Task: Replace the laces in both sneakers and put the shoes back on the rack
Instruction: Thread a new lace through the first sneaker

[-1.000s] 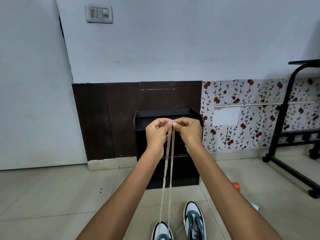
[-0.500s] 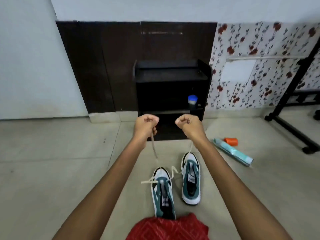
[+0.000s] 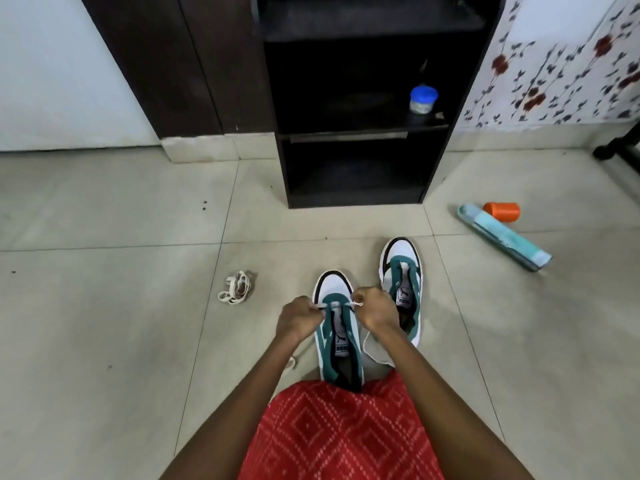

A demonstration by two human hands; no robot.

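Hands: your left hand [image 3: 300,317] and right hand [image 3: 378,311] are curled tight, each pinching an end of the lace [image 3: 356,304].
Near sneaker [image 3: 337,341]: on the floor right in front of you, hands at its toe-end eyelets; most rows look unthreaded.
Far sneaker [image 3: 401,289]: just beside it on your right, no lacing I can make out.
Spare lace [image 3: 235,292]: bundled on the tiles to your left, untouched.
Rack [image 3: 353,133]: ahead, no shoes on it.
Progress: early, I'd say; lacing both and shelving remain.
Hidden: your fingers cover the eyelets, red cloth [image 3: 339,431] hides the heel, and the lace's tail slips behind your right wrist.
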